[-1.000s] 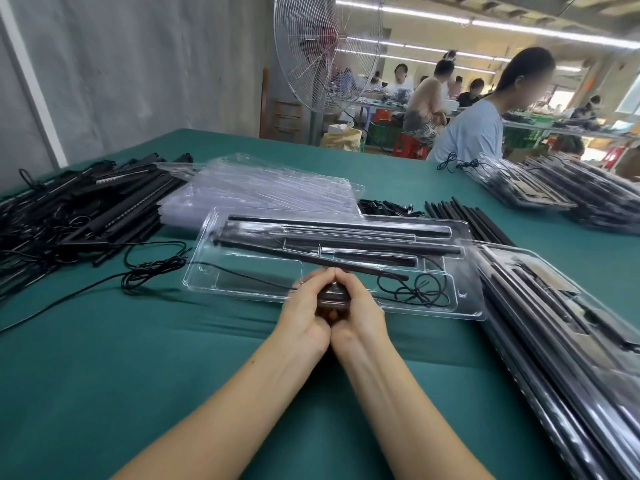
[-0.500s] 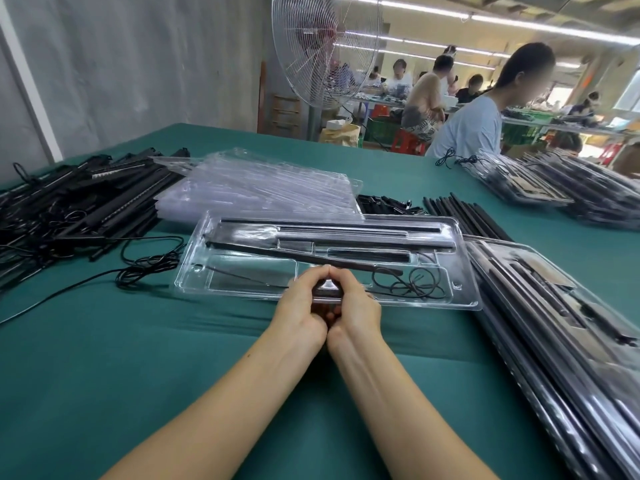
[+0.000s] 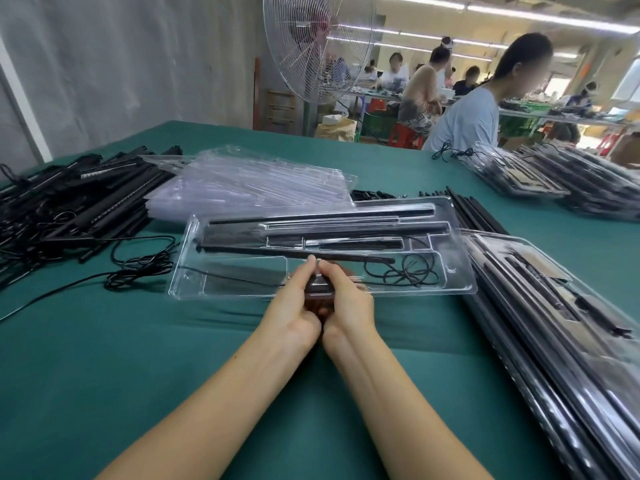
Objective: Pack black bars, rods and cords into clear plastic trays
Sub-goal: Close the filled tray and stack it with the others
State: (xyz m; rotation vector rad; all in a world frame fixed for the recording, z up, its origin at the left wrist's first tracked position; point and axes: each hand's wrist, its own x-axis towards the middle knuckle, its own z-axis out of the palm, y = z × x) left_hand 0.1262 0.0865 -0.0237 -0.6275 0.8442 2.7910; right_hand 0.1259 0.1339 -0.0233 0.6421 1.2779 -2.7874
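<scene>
Item: one clear tray [image 3: 462,271], laid lengthwise on the green-covered desk [image 3: 104,375], directly ahead of the hands. Contents: a long bar [image 3: 311,216] seated in the far slot; shorter bars lodged in the middle slots; a thin rod [image 3: 277,251] lying slightly askew across the tray's middle; a coiled cord [image 3: 405,273] in the near right compartment. Left hand [image 3: 294,308] and right hand [image 3: 348,303]: brought together, heels touching, over the tray's near edge. A small dark piece [image 3: 318,289] is gripped between them, with the fingers curled beneath and both thumbs stretched forward on top, their tips nearly meeting just short of the thin rod. What the piece is cannot be made out. Both forearms are bare and converge from the lower edge of view. Surroundings: a stack of empty trays [image 3: 249,181] behind the tray to the left; a heap of black bars [image 3: 69,206] at far left, with a loose cord [image 3: 138,268] trailing beside it; a bundle of rods [image 3: 474,211] behind the tray's right end; a stack of filled trays [image 3: 554,327] along the right, touching the tray's corner. Beyond the desk a standing fan [image 3: 318,46] and a seated person [image 3: 467,123] in a light shirt are noted.
</scene>
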